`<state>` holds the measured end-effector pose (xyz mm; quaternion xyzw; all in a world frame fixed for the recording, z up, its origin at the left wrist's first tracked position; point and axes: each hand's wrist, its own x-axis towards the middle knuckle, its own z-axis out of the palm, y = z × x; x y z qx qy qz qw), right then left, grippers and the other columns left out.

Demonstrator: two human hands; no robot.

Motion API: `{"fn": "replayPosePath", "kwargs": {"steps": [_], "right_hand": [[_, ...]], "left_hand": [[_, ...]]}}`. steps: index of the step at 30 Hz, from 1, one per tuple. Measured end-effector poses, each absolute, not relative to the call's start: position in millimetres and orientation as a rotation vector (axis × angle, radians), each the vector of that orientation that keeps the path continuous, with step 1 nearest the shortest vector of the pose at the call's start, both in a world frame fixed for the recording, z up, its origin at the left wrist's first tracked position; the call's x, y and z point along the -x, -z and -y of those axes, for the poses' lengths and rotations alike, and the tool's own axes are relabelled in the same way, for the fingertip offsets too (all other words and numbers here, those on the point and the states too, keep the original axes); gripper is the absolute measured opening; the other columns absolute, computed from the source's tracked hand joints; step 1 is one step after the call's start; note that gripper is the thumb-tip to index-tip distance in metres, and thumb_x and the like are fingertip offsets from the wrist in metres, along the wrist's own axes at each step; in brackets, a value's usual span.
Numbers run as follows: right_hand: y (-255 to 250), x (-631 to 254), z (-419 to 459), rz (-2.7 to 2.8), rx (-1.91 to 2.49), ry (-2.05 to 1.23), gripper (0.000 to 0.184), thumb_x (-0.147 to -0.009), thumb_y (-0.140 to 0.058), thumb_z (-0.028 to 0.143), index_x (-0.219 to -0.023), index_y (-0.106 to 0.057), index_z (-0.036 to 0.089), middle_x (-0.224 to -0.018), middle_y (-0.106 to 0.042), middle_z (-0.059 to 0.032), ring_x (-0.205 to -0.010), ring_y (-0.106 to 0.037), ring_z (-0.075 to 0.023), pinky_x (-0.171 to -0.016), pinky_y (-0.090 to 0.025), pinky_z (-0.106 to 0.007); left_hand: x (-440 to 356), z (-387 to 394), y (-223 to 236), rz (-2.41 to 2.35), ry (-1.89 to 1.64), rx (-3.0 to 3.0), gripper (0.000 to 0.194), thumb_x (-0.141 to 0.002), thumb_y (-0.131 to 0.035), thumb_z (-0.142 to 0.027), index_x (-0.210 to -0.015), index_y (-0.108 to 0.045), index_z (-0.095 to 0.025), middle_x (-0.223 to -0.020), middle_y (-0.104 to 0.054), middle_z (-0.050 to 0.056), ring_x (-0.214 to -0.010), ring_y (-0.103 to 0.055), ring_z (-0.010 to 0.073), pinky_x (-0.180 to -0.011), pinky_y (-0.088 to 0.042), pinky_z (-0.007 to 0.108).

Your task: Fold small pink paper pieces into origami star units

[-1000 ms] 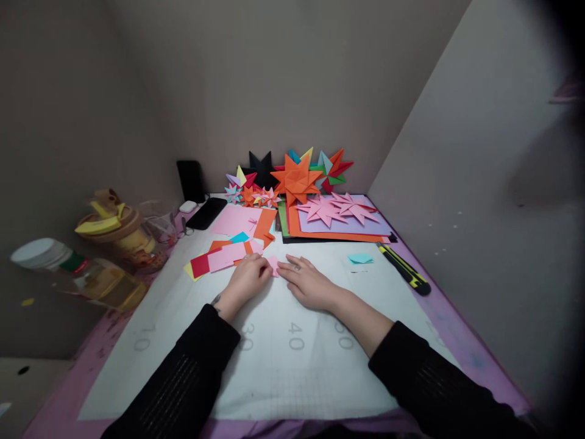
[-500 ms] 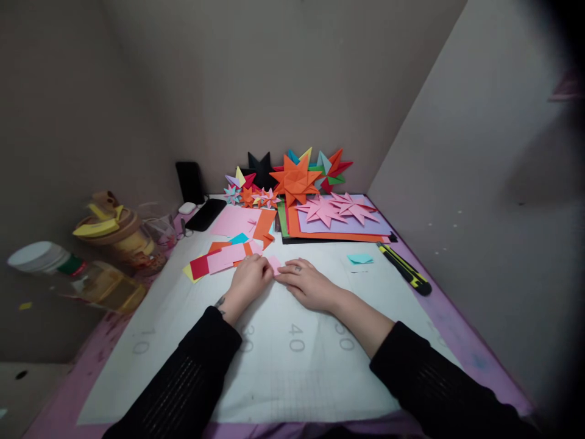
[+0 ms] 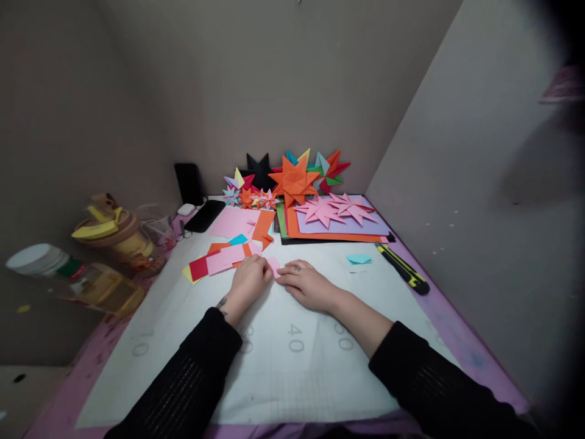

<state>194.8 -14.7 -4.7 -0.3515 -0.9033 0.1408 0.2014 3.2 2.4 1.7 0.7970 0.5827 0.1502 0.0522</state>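
Observation:
A small pink piece of paper (image 3: 273, 264) lies on the white mat (image 3: 292, 384) between my two hands. My left hand (image 3: 251, 279) has its fingers curled, and they press on the paper's left side. From the right, my right hand (image 3: 311, 286) pinches the paper's near edge with its fingers held together. Fingertips and thumbs partly cover the paper, so its folds cannot be made out. Just beyond my left hand are loose paper rectangles, among them a pink one (image 3: 226, 259) and a red one (image 3: 199, 267).
Folded paper stars (image 3: 295, 180) stand along the wall, with pink stars (image 3: 322, 210) on stacked sheets. At right lie a folded turquoise paper (image 3: 359, 259) and a utility knife (image 3: 404, 271). On the left are a phone (image 3: 205, 216), a lidded cup (image 3: 132, 241) and a bottle (image 3: 107, 289).
Both hands stay at the pink paper, with only a very slight shift of the fingers. The whole view has moved a little.

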Motion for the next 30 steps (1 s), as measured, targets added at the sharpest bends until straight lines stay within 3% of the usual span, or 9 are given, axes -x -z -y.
{"fn": "replayPosePath", "kwargs": {"steps": [9, 21, 30], "right_hand": [[4.1, -192.9, 16.7, 2.561, 1.006, -0.353, 0.033, -0.087, -0.05, 0.02, -0.118, -0.059, 0.026, -0.122, -0.06, -0.0057, -0.111, -0.047, -0.0226, -0.098, -0.032, -0.045], [6.1, -170.6, 23.3, 2.58, 1.187, -0.248, 0.043, -0.085, -0.057, 0.036, -0.127, -0.053, 0.026, -0.113, -0.056, -0.0103, -0.109, -0.045, -0.0261, -0.094, -0.036, -0.043], [4.5, -180.1, 21.1, 2.524, 1.134, -0.371, 0.027, -0.085, -0.056, 0.027, -0.111, -0.064, 0.025, -0.118, -0.061, -0.0071, -0.113, -0.048, -0.0246, -0.094, -0.039, -0.043]], "left_hand": [[8.3, -8.6, 6.4, -1.594, -0.642, -2.254, 0.01, -0.084, -0.045, -0.019, -0.078, -0.052, -0.018, -0.08, -0.058, 0.004, -0.075, -0.054, 0.0188, -0.068, -0.042, 0.031], [17.1, -15.8, 14.9, -1.454, -0.719, -2.195, 0.012, -0.075, -0.047, -0.008, -0.077, -0.052, -0.018, -0.081, -0.06, 0.002, -0.076, -0.056, 0.0166, -0.069, -0.044, 0.029], [17.0, -11.7, 12.2, -1.424, -0.768, -2.185, 0.013, -0.074, -0.045, -0.008, -0.076, -0.053, -0.018, -0.079, -0.06, 0.002, -0.075, -0.056, 0.0168, -0.068, -0.043, 0.029]]}}
